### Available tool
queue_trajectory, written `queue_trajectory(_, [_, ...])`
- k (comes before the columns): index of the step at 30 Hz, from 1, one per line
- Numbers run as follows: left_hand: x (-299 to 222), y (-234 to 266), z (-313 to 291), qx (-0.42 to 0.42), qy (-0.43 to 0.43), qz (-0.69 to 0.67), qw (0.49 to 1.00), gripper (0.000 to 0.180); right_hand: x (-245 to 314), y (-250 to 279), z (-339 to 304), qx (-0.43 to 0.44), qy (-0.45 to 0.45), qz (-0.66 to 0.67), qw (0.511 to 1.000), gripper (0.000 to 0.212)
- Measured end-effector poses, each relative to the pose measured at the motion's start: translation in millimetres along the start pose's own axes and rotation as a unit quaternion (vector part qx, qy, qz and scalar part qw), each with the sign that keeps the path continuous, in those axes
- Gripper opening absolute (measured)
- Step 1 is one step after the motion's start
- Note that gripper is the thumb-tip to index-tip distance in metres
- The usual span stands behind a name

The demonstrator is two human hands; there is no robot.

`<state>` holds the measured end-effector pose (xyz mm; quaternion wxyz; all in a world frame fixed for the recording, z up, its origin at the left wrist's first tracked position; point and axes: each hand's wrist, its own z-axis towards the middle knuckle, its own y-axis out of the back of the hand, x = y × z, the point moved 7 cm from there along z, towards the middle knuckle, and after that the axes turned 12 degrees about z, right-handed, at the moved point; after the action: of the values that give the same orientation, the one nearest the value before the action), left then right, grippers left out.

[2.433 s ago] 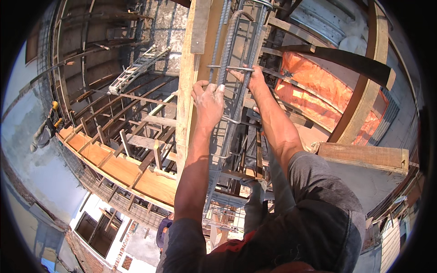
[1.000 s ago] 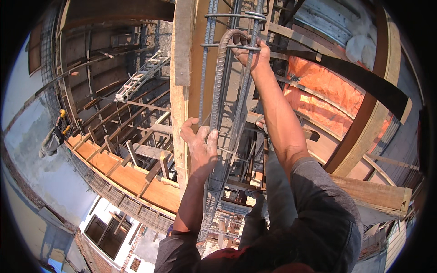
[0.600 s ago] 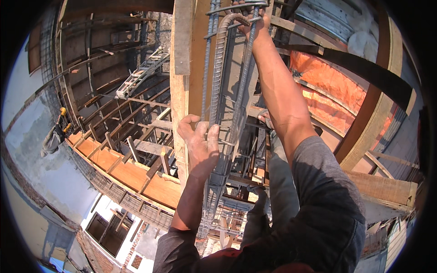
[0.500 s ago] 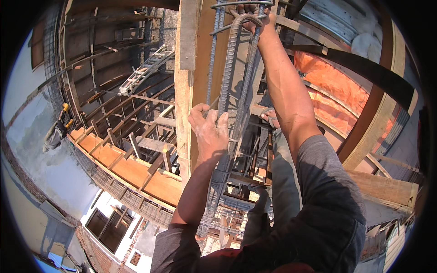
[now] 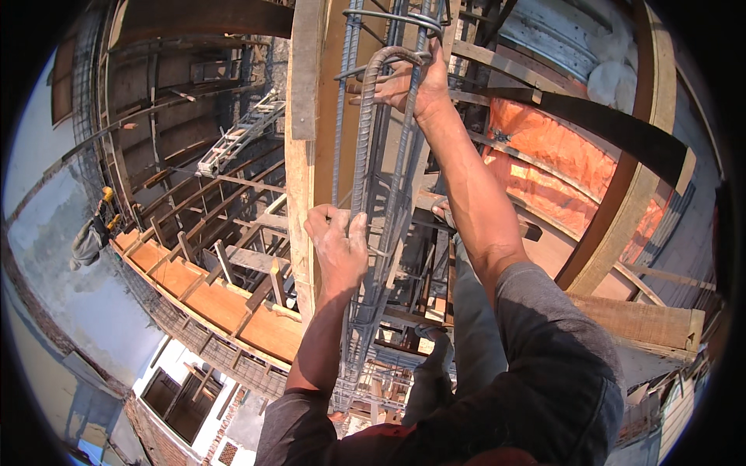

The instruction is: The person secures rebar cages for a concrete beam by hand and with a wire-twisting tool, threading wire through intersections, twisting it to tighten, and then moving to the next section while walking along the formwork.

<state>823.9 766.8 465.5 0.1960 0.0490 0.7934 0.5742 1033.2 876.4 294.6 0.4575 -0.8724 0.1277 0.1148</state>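
Note:
A tall cage of ribbed rebar stands along a wooden board, with a hooked bar end bent over near its top. My left hand has its fingers curled over the bars partway down, at the hooked bar's shaft. Higher up, my right hand reaches in behind the hooked bar. Its fingers stretch left between the bars, just below a thin stirrup, and its thumb points up. The bars partly cover those fingers. Another stirrup rings the cage above.
Left of the cage rises a wooden post. An aluminium ladder leans over timber framing far left, above an orange plywood form. Orange sheeting and a curved dark beam lie right. My trouser leg shows below, beside open gaps.
My right hand has dropped slightly along the cage, and its fingers now extend left behind the bars. The left hand keeps its place on the rebar. The whole view has shifted slightly.

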Motion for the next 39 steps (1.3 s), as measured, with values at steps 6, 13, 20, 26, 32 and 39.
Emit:
queue_trajectory(6, [2, -3, 2, -0.003, 0.003, 0.02, 1.0, 0.016, 30, -31, 28, 0.247, 0.182, 0.027, 0.951, 0.115])
queue_trajectory(13, [23, -40, 25, -0.035, 0.038, 0.071, 0.996, 0.023, 81, -42, 42, 0.144, 0.024, -0.144, 0.979, 0.114])
queue_trajectory(20, [49, -45, 40, -0.034, -0.058, 0.029, 0.997, 0.04, 22, 184, -110, -0.24, 0.175, -0.291, 0.91, 0.042])
queue_trajectory(26, [40, -40, 58, 0.012, -0.153, 0.044, 0.987, 0.033, -128, 284, -207, -0.463, -0.048, -0.262, 0.846, 0.066])
queue_trajectory(32, [40, -2, 48, 0.093, -0.099, -0.049, 0.989, 0.037, -195, 315, -124, -0.178, -0.005, 0.192, 0.965, 0.131])
queue_trajectory(39, [46, -4, 44, 0.082, -0.064, -0.025, 0.994, 0.037, -175, 234, -77, 0.028, 0.067, 0.321, 0.944, 0.132])
